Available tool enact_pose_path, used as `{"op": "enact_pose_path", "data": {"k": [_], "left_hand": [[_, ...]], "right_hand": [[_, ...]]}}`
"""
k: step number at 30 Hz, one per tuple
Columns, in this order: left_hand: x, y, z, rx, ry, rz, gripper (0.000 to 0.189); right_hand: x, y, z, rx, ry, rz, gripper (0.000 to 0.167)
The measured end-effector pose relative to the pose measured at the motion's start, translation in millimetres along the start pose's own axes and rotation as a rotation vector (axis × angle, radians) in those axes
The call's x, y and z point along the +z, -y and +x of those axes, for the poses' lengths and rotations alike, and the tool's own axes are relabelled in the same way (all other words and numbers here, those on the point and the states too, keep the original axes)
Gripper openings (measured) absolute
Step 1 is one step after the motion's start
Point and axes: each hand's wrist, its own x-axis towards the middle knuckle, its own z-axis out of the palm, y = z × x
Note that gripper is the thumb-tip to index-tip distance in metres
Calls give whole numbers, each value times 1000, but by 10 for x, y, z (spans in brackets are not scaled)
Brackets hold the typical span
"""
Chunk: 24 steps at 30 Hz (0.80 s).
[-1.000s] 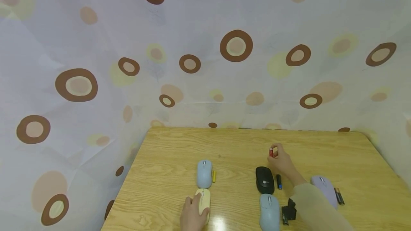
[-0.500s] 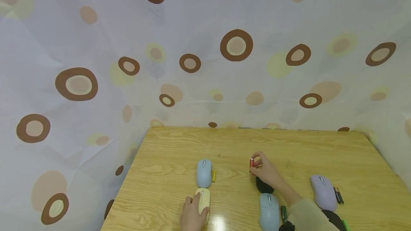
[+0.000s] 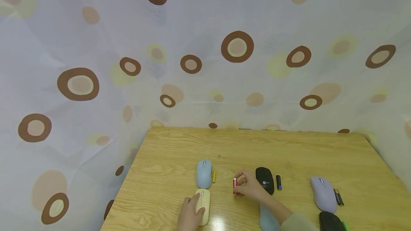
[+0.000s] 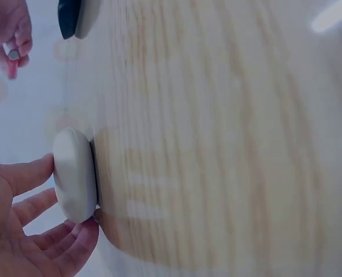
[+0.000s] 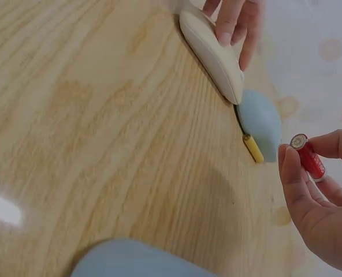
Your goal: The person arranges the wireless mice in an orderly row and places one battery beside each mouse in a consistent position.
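Note:
My left hand [image 3: 188, 213] holds a pale yellow computer mouse [image 3: 204, 204] on the table, thumb on one side and fingers on the other. The left wrist view shows this mouse [image 4: 74, 176] lying flat on the wood. My right hand [image 3: 251, 189] pinches a red battery [image 3: 235, 185] between thumb and fingertips, above the table and to the right of the yellow mouse. In the right wrist view the battery [image 5: 311, 160] has one flat end turned to the camera. A light blue mouse [image 3: 204, 174] with a yellow battery [image 3: 213, 176] beside it sits just beyond the yellow mouse.
A black mouse [image 3: 264, 177] and a dark battery with a blue end [image 3: 279, 182] lie right of centre. Another blue mouse [image 3: 268, 218] is partly behind my right forearm. Farther right are a purple mouse [image 3: 323, 193], a black-and-copper battery [image 3: 338, 197] and another black mouse [image 3: 330, 221].
My right hand has carried the red battery left and nearer to me, from beyond the black mouse toward the yellow mouse. My left hand stays at the yellow mouse, having shifted slightly.

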Motion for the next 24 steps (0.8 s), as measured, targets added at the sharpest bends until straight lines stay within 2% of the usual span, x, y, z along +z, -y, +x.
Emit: {"op": "enact_pose_path", "data": {"k": [6,10,13,17,24], "left_hand": [[-35,98,31,-35,20,-109,61],[-36,123,36,-58,10,-158,63],[-21,137,37,-65,0,-163,63],[-16,144,33,-60,4,-168,64],[-43,124,32,-57,6,-177,64]], "right_hand": [[238,-54,-23,17,71,67,34],[393,-75,-37,61,118,84,32],[488,-68,-51,90,141,87,31],[576,-72,-65,82,163,99,30],[683,-107,-72,107,164,161,29]]}}
